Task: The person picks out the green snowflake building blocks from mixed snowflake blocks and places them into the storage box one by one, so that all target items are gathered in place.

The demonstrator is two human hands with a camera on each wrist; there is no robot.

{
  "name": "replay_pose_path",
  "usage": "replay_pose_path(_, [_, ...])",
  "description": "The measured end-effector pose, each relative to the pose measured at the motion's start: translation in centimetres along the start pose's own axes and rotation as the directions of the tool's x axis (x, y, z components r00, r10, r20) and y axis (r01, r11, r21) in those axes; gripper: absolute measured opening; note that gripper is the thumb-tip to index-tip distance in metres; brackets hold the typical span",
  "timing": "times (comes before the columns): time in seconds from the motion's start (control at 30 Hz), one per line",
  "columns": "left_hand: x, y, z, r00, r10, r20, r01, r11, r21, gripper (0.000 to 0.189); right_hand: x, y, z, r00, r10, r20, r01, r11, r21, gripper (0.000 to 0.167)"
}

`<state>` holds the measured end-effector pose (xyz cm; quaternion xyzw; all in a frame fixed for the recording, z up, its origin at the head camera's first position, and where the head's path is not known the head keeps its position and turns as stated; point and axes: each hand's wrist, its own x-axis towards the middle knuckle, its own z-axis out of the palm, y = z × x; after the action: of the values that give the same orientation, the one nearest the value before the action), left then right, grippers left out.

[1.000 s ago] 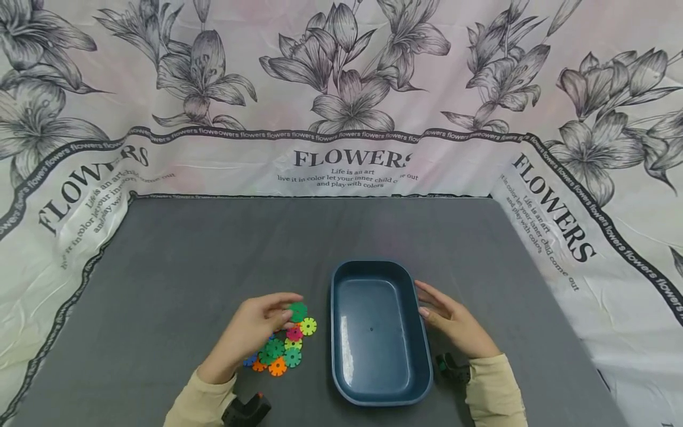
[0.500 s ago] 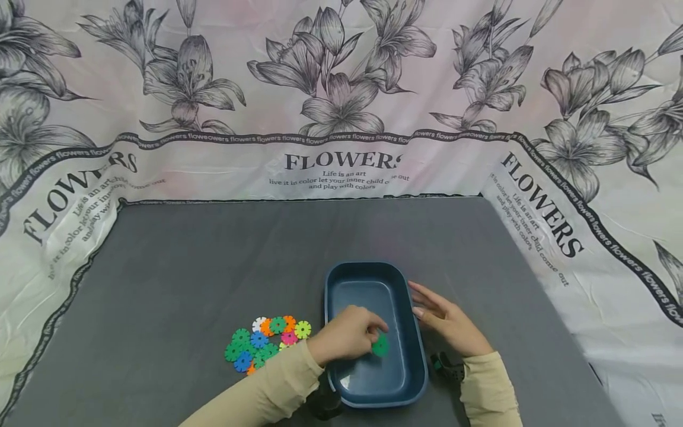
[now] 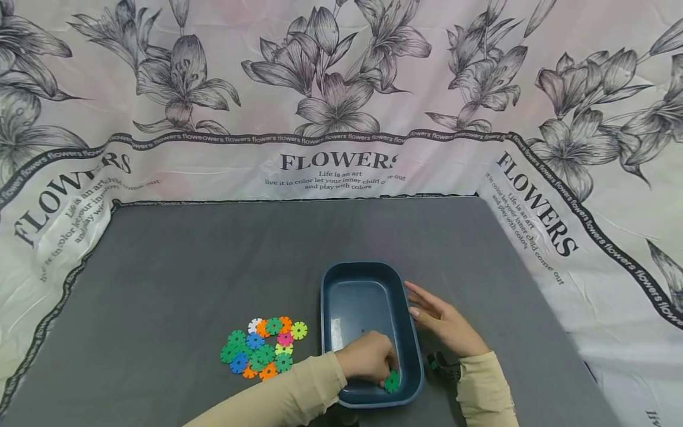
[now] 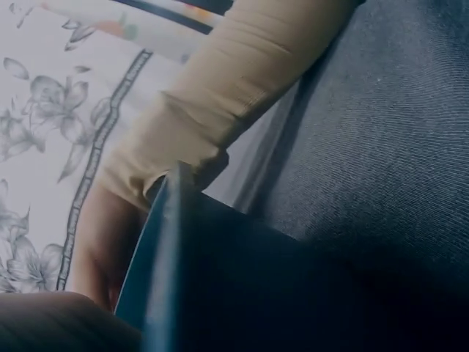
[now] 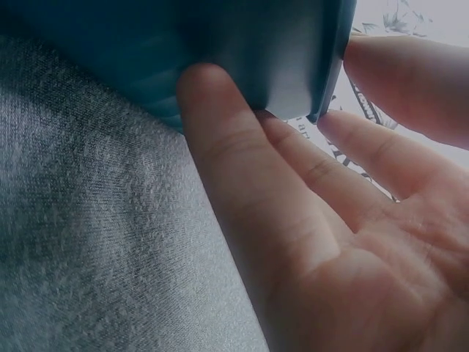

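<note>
In the head view, my left hand [image 3: 368, 357] reaches down inside the blue plastic tray [image 3: 324, 308]. Its curled fingers pinch a green notched building disc [image 3: 392, 381] near the tray's front right corner. My right hand [image 3: 450, 327] is at the tray's right side. The right wrist view shows that hand's nearly straight fingers [image 5: 242, 169] touching the tray's outer wall [image 5: 146, 59], with the thumb by the rim. A pile of notched discs [image 3: 261, 354], green, blue, orange, yellow, pink and white, lies left of the tray. The left wrist view hides the pinched disc.
A grey cloth [image 3: 213, 255] covers the tabletop. A white flower-printed sheet [image 3: 224, 169] rises around its back and sides. A dark wrist strap [image 3: 444, 366] is at my right wrist. My left forearm [image 3: 288, 391] passes over the table in front of the pile.
My left hand has carried the green disc from the pile over the tray's left rim and down to its front right corner. The right hand stays at the tray's side.
</note>
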<state>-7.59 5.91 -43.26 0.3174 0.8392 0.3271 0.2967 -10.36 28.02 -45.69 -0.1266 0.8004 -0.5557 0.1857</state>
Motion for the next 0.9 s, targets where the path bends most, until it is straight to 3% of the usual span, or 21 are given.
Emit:
replay_pose_path(0.2, [0.1,-0.4,0.5,0.997,0.062,-0.039,-0.061,0.998,0.029,0.011,0.1,-0.1,0.1,1.0,0.007,0.001,-0.007,1.0,0.007,0.053])
replay_pose_path(0.43, [0.3,-0.5,0.7,0.991,0.107,-0.084,-0.092,0.982,0.167,0.014,0.0,0.0,0.1,1.0,0.007,-0.004,-0.007,1.0,0.013,0.054])
replay_pose_path(0.6, [-0.5,-0.3,-0.5,0.99,0.094,-0.108,-0.081,0.99,0.116,0.011,0.2,0.0,0.0,1.0,0.02,-0.013,-0.02,0.999,0.025,0.053])
replay_pose_path(0.7, [-2.3,-0.4,-2.3,0.982,0.081,-0.169,-0.083,0.997,-0.006,0.011,0.2,0.1,0.1,0.999,0.028,-0.022,-0.028,0.999,0.017,0.054])
replay_pose_path(0.77, [-4.3,-1.1,-3.7,0.968,0.083,-0.237,-0.107,0.99,-0.092,0.011,0.2,0.1,0.2,0.999,0.031,-0.02,-0.031,0.999,0.011,0.055])
replay_pose_path(0.83, [-6.6,-2.1,-4.9,0.946,0.057,-0.318,-0.113,0.981,-0.16,0.012,0.2,0.1,0.4,0.999,0.028,-0.015,-0.028,1.0,0.006,0.056])
replay_pose_path(0.9, [-9.0,-3.5,-5.9,0.915,0.011,-0.402,-0.092,0.979,-0.182,0.012,0.2,0.0,0.5,1.0,0.021,-0.01,-0.021,1.0,0.004,0.056])
